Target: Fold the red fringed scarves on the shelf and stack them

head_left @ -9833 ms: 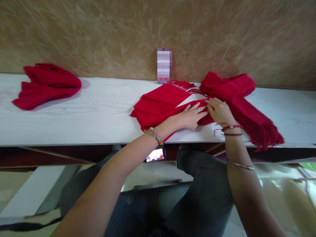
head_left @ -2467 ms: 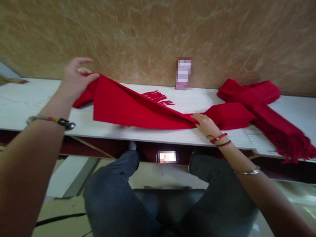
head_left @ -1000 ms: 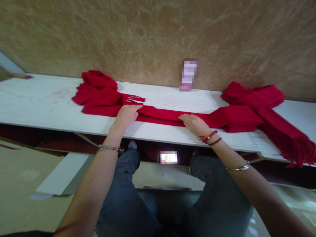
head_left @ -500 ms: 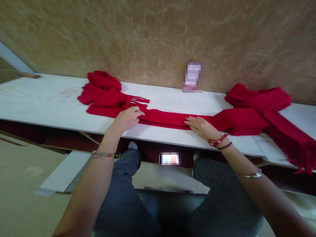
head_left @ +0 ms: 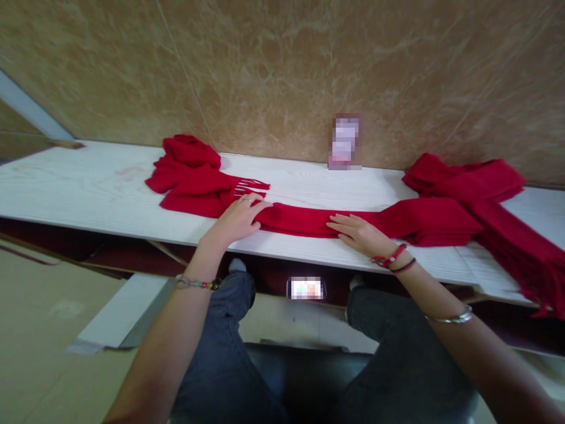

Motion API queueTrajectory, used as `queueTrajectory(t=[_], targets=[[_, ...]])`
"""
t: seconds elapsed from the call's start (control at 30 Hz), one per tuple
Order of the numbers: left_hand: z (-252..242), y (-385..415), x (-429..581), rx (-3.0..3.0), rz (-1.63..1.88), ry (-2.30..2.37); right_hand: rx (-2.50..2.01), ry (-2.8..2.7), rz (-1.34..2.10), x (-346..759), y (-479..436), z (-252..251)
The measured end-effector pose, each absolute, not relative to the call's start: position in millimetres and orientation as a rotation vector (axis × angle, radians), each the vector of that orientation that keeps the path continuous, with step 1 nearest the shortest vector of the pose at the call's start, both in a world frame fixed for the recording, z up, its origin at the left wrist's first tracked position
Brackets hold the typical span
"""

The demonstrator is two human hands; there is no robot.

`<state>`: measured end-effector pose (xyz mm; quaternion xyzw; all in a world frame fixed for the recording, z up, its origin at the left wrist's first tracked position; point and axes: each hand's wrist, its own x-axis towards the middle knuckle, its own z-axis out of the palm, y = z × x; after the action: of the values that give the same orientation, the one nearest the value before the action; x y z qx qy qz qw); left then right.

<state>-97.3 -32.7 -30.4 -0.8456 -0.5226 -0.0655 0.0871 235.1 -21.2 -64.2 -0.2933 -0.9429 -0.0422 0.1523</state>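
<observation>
A long red scarf (head_left: 300, 218) lies folded into a narrow band along the white tabletop (head_left: 88, 188). My left hand (head_left: 241, 217) rests on its left part, fingers curled over the cloth beside the fringe (head_left: 249, 188). My right hand (head_left: 359, 231) lies flat on the band's middle, fingers stretched out. The scarf's left end lies on a bunched red scarf (head_left: 189, 171).
Further red scarves (head_left: 468, 182) are piled at the right, one hanging over the table's front edge. A small blurred card (head_left: 345, 143) leans on the brown marble wall. A phone (head_left: 306, 288) sits under the table edge, above my knees. A white board (head_left: 115, 306) lies on the floor.
The scarf, held up and stretched out 2.5 s ago, now lies flat as a narrow band. In the last second my left hand slid a little right along it; my right hand stayed put.
</observation>
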Motion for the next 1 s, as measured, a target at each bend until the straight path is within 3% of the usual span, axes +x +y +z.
queueTrajectory(t=[0.3,0.53,0.73,1.0], targets=[[-38,-12,-88,-2.218,-0.202,-1.830,-0.969,-2.640,-0.046,230,-16,-75],[-30,-13,-87,-1.992,-0.494,-1.778,-1.062,-2.497,0.002,233,-14,-73],[-39,-25,-98,-2.349,-0.105,-1.705,-0.986,-2.670,-0.025,237,-16,-71],[-35,-30,-93,-2.398,-0.207,-1.649,-1.053,-2.567,-0.035,233,-14,-73]])
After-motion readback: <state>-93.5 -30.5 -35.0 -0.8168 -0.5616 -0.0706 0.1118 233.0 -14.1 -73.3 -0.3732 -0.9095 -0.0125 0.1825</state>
